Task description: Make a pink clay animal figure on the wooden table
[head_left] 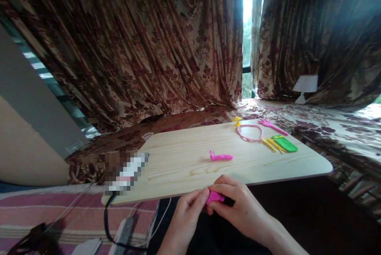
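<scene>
While left hand (pixel 190 206) and right hand (pixel 238 201) clamp their fingertips on the lump (pixel 214 198), it hangs just short of the table (pixel 175 160). Squeezing too hard could well tear it (it looks soft).

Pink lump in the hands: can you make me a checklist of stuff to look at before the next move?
1. Left hand has fingers on the pink lump: ok.
2. Right hand grips it too: ok.
3. Lump over the tabletop: not ok, it looks just short of the near edge.
4. Pink stick lying apart from the hands: ok.
5. Lump's whole shape: cannot tell, fingers cover part.
</scene>
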A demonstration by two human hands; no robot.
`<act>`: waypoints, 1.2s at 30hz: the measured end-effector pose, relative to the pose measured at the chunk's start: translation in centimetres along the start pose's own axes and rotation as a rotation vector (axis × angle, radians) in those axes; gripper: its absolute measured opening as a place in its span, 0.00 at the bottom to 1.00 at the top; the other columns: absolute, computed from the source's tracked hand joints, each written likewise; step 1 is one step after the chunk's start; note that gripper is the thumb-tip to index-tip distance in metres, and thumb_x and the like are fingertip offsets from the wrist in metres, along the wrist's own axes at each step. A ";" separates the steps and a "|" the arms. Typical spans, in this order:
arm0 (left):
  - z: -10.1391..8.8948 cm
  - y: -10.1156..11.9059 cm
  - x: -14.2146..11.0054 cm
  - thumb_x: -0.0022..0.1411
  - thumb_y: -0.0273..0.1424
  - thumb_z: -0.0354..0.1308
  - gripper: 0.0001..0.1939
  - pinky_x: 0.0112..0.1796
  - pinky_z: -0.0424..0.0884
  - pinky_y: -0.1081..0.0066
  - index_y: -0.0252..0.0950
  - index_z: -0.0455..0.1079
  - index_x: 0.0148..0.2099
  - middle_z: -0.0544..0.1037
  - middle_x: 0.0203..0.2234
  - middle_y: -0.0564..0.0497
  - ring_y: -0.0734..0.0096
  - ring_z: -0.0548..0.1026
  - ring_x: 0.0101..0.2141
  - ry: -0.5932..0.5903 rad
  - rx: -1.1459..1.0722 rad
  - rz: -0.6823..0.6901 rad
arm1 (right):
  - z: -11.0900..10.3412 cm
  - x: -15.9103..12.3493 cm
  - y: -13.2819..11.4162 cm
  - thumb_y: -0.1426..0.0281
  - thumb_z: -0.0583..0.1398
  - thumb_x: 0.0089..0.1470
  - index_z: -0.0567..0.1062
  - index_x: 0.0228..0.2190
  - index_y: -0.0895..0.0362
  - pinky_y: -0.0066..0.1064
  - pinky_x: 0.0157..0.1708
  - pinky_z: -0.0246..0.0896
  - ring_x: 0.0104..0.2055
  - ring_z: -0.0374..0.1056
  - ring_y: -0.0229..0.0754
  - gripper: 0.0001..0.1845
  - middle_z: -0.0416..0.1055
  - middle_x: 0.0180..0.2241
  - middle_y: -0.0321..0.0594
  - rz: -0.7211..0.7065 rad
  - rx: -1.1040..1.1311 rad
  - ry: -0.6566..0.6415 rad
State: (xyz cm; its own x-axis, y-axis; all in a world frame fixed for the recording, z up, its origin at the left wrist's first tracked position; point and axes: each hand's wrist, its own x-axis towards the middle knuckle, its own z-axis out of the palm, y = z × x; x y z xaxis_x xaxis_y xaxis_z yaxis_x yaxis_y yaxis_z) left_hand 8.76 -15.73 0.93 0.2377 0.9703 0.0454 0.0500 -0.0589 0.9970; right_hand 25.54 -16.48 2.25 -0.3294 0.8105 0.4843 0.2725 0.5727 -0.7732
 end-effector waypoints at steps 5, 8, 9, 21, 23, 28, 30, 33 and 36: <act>0.8 0.4 -0.8 0.59 0.38 0.57 0.14 0.36 0.66 0.71 0.36 0.75 0.26 0.75 0.23 0.52 0.68 0.71 0.30 0.066 -0.075 0.017 | 0.7 0.2 -0.2 0.73 0.59 0.55 0.78 0.28 0.53 0.28 0.33 0.65 0.31 0.69 0.38 0.08 0.70 0.28 0.37 -0.034 0.051 0.123; 1.7 0.1 -0.8 0.57 0.38 0.59 0.11 0.37 0.69 0.70 0.37 0.78 0.36 0.79 0.30 0.49 0.66 0.74 0.34 0.113 -0.363 -0.035 | 1.8 0.0 0.4 0.73 0.58 0.55 0.78 0.37 0.52 0.30 0.35 0.67 0.35 0.69 0.40 0.09 0.71 0.32 0.39 -0.056 0.027 0.266; 1.8 -0.1 -0.7 0.57 0.37 0.60 0.11 0.37 0.70 0.69 0.38 0.78 0.38 0.79 0.33 0.48 0.65 0.74 0.35 0.107 -0.452 -0.048 | 2.2 -0.1 0.6 0.73 0.59 0.55 0.77 0.40 0.51 0.31 0.37 0.67 0.37 0.69 0.41 0.12 0.71 0.34 0.40 -0.063 0.011 0.297; 2.5 -1.3 -0.4 0.54 0.37 0.63 0.18 0.45 0.70 0.64 0.35 0.76 0.47 0.80 0.40 0.44 0.59 0.76 0.40 0.189 -0.388 -0.033 | 2.4 0.4 1.6 0.75 0.57 0.55 0.78 0.35 0.54 0.30 0.33 0.66 0.34 0.67 0.39 0.10 0.68 0.33 0.41 -0.057 -0.012 0.355; 2.8 -1.2 -0.5 0.55 0.38 0.61 0.19 0.45 0.71 0.62 0.35 0.75 0.47 0.80 0.41 0.42 0.57 0.76 0.41 0.175 -0.464 -0.078 | 2.3 0.3 1.6 0.76 0.57 0.56 0.78 0.37 0.54 0.30 0.34 0.66 0.35 0.67 0.39 0.11 0.67 0.34 0.41 -0.058 -0.062 0.322; 2.3 -0.8 -0.4 0.55 0.36 0.62 0.15 0.43 0.72 0.65 0.33 0.77 0.43 0.80 0.40 0.43 0.58 0.76 0.42 0.242 -0.504 -0.057 | 1.9 -0.1 0.7 0.79 0.57 0.55 0.74 0.43 0.53 0.29 0.42 0.65 0.41 0.68 0.39 0.16 0.70 0.41 0.40 -0.142 0.008 0.220; 2.2 -0.9 -0.4 0.54 0.36 0.63 0.16 0.42 0.72 0.64 0.33 0.77 0.44 0.80 0.41 0.43 0.57 0.76 0.42 0.254 -0.498 -0.070 | 1.8 0.0 0.7 0.79 0.57 0.55 0.75 0.39 0.54 0.27 0.40 0.65 0.38 0.69 0.37 0.12 0.72 0.37 0.38 -0.130 0.052 0.227; 2.7 -0.9 -0.5 0.56 0.38 0.60 0.18 0.41 0.73 0.62 0.33 0.76 0.45 0.80 0.40 0.42 0.57 0.76 0.41 0.223 -0.538 -0.082 | 1.9 0.2 1.1 0.78 0.58 0.54 0.75 0.30 0.56 0.26 0.34 0.64 0.33 0.68 0.36 0.07 0.70 0.30 0.36 -0.071 0.065 0.245; 3.1 -0.6 -0.6 0.56 0.37 0.60 0.17 0.40 0.72 0.66 0.34 0.76 0.45 0.79 0.40 0.43 0.61 0.76 0.38 0.153 -0.549 -0.044 | 2.1 0.2 1.4 0.78 0.60 0.52 0.76 0.29 0.56 0.27 0.33 0.63 0.34 0.67 0.37 0.07 0.69 0.31 0.37 -0.045 0.058 0.241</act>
State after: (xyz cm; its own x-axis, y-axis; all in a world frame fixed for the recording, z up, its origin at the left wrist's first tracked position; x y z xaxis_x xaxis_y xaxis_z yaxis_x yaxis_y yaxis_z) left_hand 11.63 -17.05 0.06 0.1017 0.9944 -0.0288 -0.4643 0.0731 0.8826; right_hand 23.97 -15.79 0.37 -0.1131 0.7941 0.5972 0.2080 0.6067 -0.7673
